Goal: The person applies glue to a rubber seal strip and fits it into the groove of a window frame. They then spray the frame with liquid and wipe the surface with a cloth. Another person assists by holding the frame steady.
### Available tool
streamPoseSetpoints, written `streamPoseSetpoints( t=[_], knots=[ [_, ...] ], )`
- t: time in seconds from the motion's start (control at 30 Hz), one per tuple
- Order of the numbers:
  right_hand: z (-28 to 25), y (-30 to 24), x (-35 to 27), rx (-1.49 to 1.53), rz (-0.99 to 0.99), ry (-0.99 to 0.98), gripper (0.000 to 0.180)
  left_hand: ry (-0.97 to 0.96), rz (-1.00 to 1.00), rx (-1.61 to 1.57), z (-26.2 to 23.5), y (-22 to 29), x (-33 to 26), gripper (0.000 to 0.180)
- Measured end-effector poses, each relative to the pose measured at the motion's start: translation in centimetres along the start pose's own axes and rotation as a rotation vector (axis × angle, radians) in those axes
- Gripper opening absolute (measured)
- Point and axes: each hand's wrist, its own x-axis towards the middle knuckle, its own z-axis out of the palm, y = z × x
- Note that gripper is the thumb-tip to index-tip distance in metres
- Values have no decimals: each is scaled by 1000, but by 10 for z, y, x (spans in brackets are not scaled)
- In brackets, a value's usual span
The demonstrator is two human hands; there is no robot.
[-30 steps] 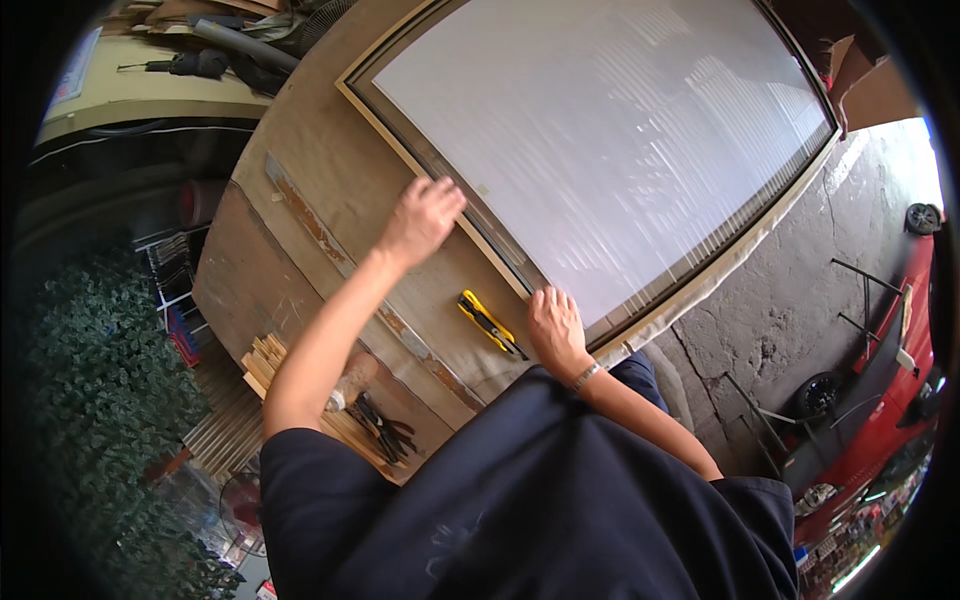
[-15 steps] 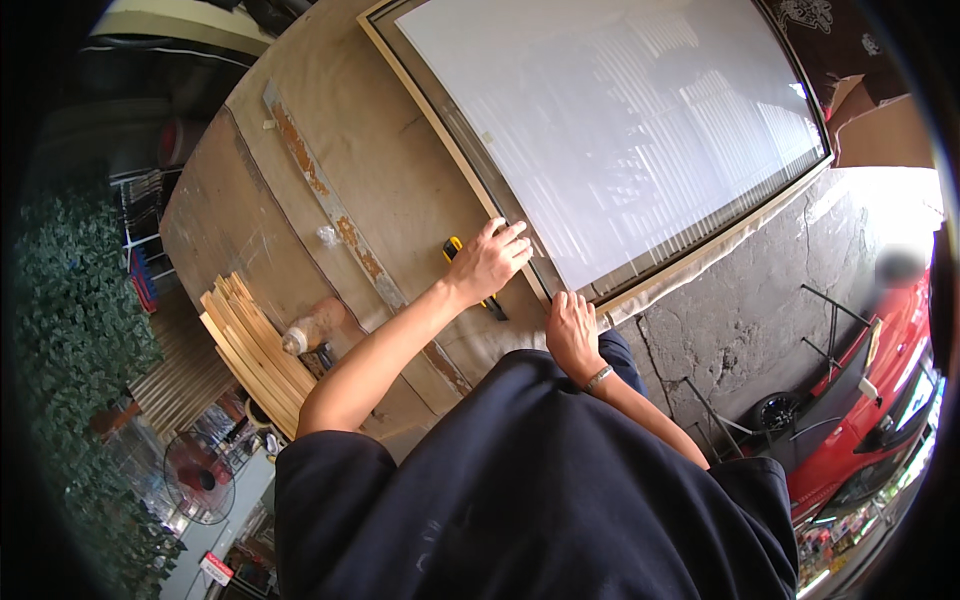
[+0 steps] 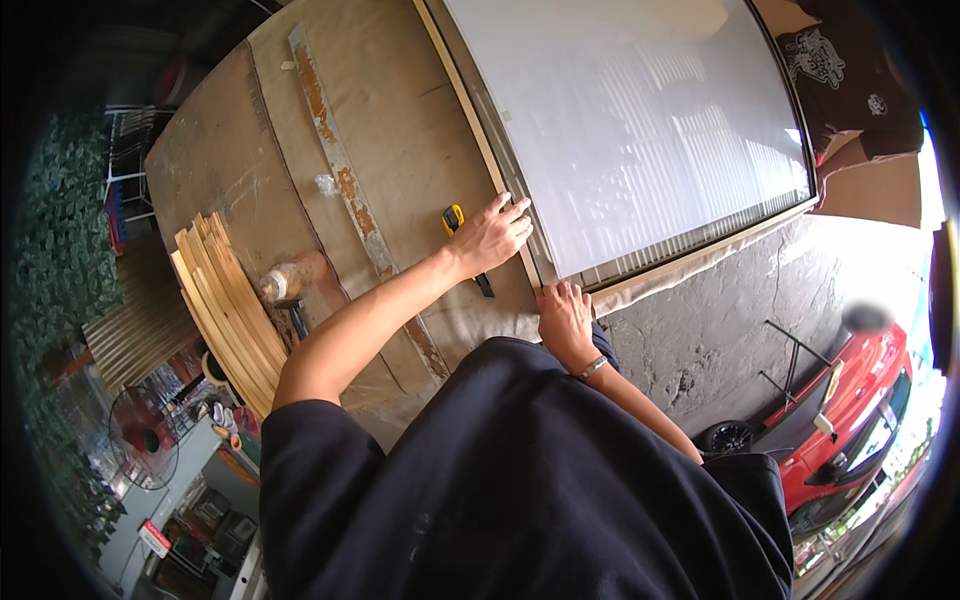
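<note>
A large framed panel (image 3: 640,130) with a thin wooden edge, a dark inner border and a glossy white sheet lies on the covered table. My left hand (image 3: 492,238) grips its left side, fingers curled over the wooden edge. At the near corner, my right hand (image 3: 568,322), with a bracelet on its wrist, is closed over the frame; its fingertips are partly hidden. A yellow-and-black utility knife (image 3: 453,219) lies on the table, its middle hidden beneath my left wrist.
A worn metal straightedge (image 3: 345,180) runs along the brown table cover (image 3: 410,120). Wooden strips (image 3: 230,310) are stacked at the left, beside a plastic bottle (image 3: 280,282). A person in a dark shirt (image 3: 850,90) stands at the far right. Beyond the concrete floor is a red car (image 3: 850,420).
The whole view has shifted slightly, and more of the person at the far right shows. Both my hands remain on the frame in nearly the same places.
</note>
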Motion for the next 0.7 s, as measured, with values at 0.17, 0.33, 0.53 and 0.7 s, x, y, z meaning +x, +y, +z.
streamPoseSetpoints(
  t=[0.17, 0.33, 0.53, 0.7],
  knots=[
    [6, -2, 0, -20, 45, -19, 28, -24, -12, -55, -1, -2, 4, 25],
    [23, 6, 4, 8, 71, 28, 26, 67, 36, -58, 4, -5, 4, 14],
    [3, 12, 4, 191, 61, 0, 23, 65, 49, -79, 6, -9, 8, 11],
    [0, 30, 18, 445, 162, -141, 21, 90, 55, -71, 2, -9, 7, 11]
  ],
)
